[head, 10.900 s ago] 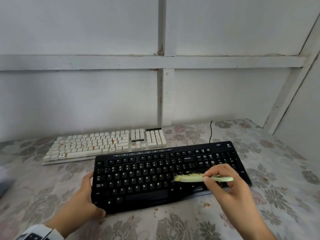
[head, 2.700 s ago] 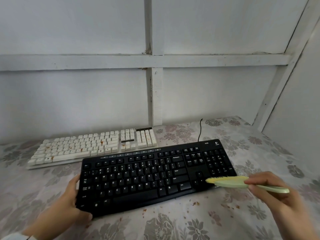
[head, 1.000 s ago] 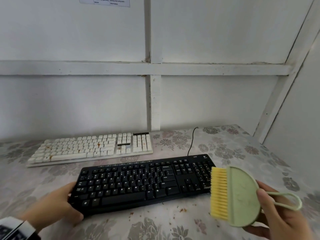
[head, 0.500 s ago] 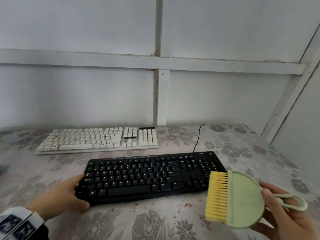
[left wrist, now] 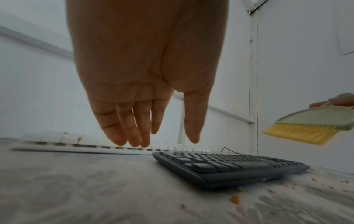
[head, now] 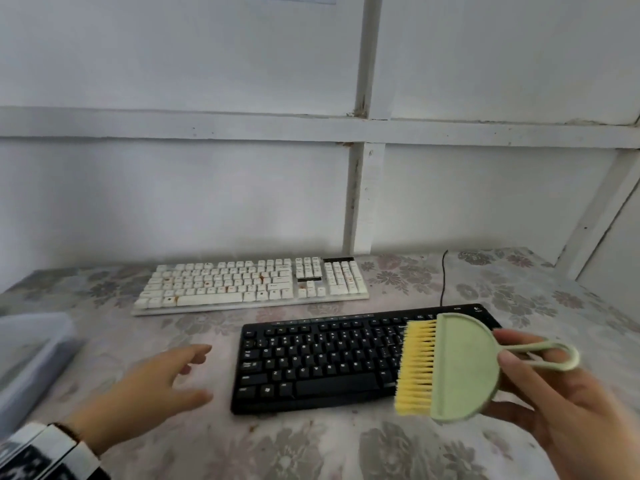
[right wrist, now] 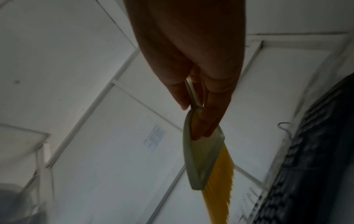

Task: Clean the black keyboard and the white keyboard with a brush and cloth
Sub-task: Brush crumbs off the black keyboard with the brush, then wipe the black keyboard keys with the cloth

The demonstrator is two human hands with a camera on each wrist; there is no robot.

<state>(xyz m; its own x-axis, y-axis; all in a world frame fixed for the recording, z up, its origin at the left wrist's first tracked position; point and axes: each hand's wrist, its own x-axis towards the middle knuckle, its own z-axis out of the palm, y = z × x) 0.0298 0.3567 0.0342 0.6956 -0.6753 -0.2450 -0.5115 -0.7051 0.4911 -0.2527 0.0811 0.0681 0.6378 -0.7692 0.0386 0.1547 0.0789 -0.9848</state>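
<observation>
1 translucent bin (head: 33, 344), contents unclear

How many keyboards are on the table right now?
2. The white keyboard lies at the back near the wall; the black keyboard lies nearer the person, its right end hidden behind the brush held by the right hand. No others show.

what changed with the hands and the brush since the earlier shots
The right hand lifted the brush off the black keyboard and turned it flat side up, bristles pointing left; it still grips the loop handle. The left hand let go of the black keyboard's left edge and now hovers open beside it. The white keyboard stayed behind, still stained; crumbs remain on the tablecloth.
</observation>
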